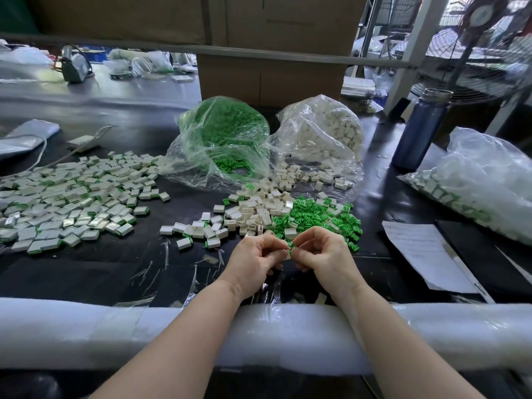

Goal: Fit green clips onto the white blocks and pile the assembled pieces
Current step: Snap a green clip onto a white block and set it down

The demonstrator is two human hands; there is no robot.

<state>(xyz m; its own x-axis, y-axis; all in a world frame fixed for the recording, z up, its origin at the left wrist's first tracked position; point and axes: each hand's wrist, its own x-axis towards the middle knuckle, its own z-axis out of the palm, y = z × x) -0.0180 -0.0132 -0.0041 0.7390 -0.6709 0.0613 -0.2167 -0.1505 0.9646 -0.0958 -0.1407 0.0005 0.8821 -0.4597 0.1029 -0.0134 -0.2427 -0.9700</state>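
My left hand (256,260) and my right hand (325,254) meet fingertip to fingertip over the black table, near its front edge. The left pinches a white block (286,255); the right pinches a green clip (290,247) against it, both mostly hidden by the fingers. Just beyond lie loose white blocks (253,214) and a heap of loose green clips (313,217). A wide pile of assembled pieces (72,197) covers the table's left side.
Behind the loose parts stand a clear bag of green clips (224,133) and a bag of white blocks (322,131). A blue bottle (417,131), a paper sheet (426,251) and another filled bag (475,180) are to the right. White foam padding (115,329) lines the near edge.
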